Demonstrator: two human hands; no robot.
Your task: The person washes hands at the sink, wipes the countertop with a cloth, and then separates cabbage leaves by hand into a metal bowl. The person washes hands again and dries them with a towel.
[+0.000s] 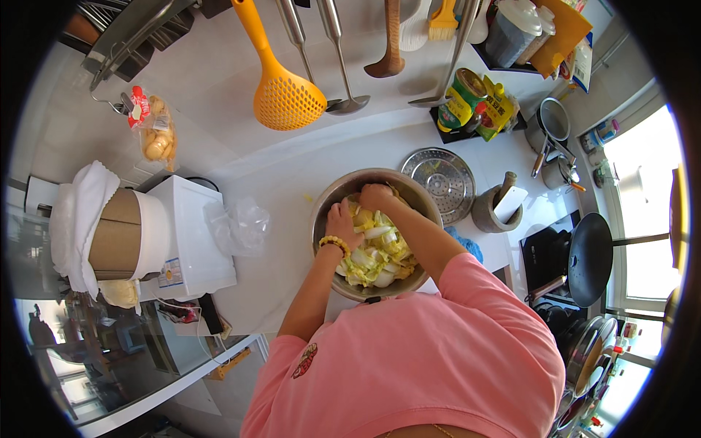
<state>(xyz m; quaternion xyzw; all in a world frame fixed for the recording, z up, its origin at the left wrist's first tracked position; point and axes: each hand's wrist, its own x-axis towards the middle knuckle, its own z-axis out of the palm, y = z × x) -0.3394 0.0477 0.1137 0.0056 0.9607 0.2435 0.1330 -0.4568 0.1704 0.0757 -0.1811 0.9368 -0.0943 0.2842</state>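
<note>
A large stainless steel bowl stands on the counter right in front of me. It is heaped with cut napa cabbage, pale green and yellow leaves with white stem pieces. My left hand is inside the bowl at its left side, fingers spread and touching the cabbage; a yellow bead bracelet circles that wrist. At the far side of the bowl my right hand is down among the leaves, its fingers curled. Whether cabbage is gripped in it is hidden.
Beyond the bowl to the right lie a perforated steel steamer plate and a stone mortar. A blue cloth is beside the bowl. A wok sits farther right. Leftward are a clear plastic bag and a white box. Utensils, including a yellow skimmer, hang ahead.
</note>
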